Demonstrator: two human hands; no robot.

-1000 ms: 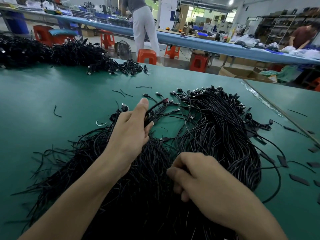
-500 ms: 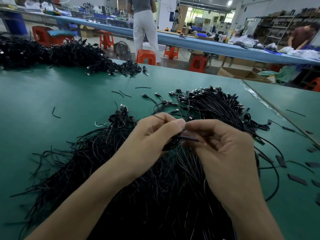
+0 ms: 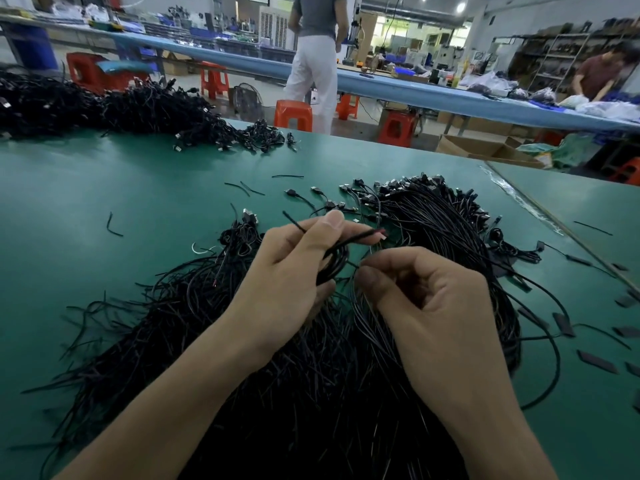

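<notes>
One coil [image 3: 333, 263] held ready for tying

The coil of black cable is gripped in the left hand [image 3: 291, 271], with the thumb pressed on its free end so that the loops cannot spring open. A thin strand [image 3: 352, 264] beside it is pinched between thumb and forefinger of the right hand [image 3: 429, 306], seemingly to be wound round. Both are held just above the cable pile [image 3: 311, 393] on the green counter [image 3: 104, 220].

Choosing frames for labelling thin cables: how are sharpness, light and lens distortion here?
Head view: the left hand and right hand, pinching a black cable, are sharp; head view, the cable pile toward the bottom edge goes dark and smeary; head view, the wide lens bows the blue bench, and a ceiling lamp flares.
</notes>
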